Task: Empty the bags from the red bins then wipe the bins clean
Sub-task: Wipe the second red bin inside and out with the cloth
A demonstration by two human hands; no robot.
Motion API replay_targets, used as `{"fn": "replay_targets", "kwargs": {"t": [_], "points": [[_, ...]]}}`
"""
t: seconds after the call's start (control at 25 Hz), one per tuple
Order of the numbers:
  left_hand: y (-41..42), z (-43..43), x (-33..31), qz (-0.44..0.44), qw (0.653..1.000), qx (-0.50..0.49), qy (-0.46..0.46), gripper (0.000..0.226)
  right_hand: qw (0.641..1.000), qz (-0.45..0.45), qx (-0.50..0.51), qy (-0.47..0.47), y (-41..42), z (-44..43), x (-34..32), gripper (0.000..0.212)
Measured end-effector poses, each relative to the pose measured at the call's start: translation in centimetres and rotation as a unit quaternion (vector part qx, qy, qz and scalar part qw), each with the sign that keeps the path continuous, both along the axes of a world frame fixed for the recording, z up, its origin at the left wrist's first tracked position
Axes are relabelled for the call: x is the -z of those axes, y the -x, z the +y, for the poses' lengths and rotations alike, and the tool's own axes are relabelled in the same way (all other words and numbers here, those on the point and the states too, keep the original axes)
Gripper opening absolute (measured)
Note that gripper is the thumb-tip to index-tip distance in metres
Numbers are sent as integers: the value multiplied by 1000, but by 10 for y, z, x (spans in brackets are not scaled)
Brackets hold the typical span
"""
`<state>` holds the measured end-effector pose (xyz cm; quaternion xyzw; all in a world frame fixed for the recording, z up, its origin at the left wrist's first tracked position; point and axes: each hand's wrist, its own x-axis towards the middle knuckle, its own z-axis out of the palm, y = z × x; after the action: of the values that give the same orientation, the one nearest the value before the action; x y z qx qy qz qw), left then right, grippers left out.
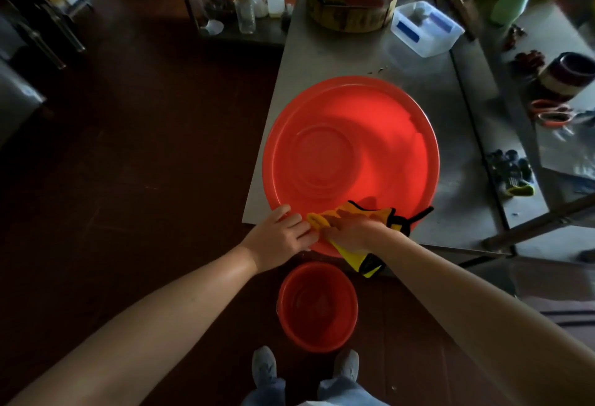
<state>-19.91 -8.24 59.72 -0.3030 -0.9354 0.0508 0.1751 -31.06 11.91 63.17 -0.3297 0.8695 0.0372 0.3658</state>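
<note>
Here, left hand laid flat and empty on the rim to steady the big red basin at the desk's near edge, fingers of the right hand clutch a yellow cloth, best swept firmly around the wall.

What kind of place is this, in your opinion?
Probably a working kitchen or food-prep room: a long steel table, a thick round wooden chopping block standing on it, and bottles on a low shelf behind.
</note>
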Motion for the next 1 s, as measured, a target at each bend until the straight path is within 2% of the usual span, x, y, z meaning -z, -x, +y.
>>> {"fn": "replay_targets", "kwargs": {"t": [0.04, 0.16, 0.44, 0.56, 0.68, 0.84, 1.0], "points": [[1, -2, -2, 1, 1000, -9, 1, 32, 999, 16, -30, -12, -4, 1, 0, 57], [4, -13, -12, 7, 999, -30, 16, 50, 999, 5, 30, -12, -12, -1, 8, 59], [-10, -10, 3, 11, 999, -31, 33, 45, 990, -3, 133, -41, 4, -32, 61, 72], [-11, -12, 11, 9, 998, -13, 57, 45, 988, 10, 154, -16, 19, -41, 84, 71], [-12, -14, 19, 21, 998, 1, 67, 43, 984, 15, 175, 10, 39, -49, 110, 88], [-15, -13, 31, 45, 997, -5, 55, 40, 977, 15, 214, 12, 61, -68, 134, 71], [-18, -13, 32, 53, 997, 0, 55, 40, 975, 25, 218, 22, 68, -71, 147, 73]]}}
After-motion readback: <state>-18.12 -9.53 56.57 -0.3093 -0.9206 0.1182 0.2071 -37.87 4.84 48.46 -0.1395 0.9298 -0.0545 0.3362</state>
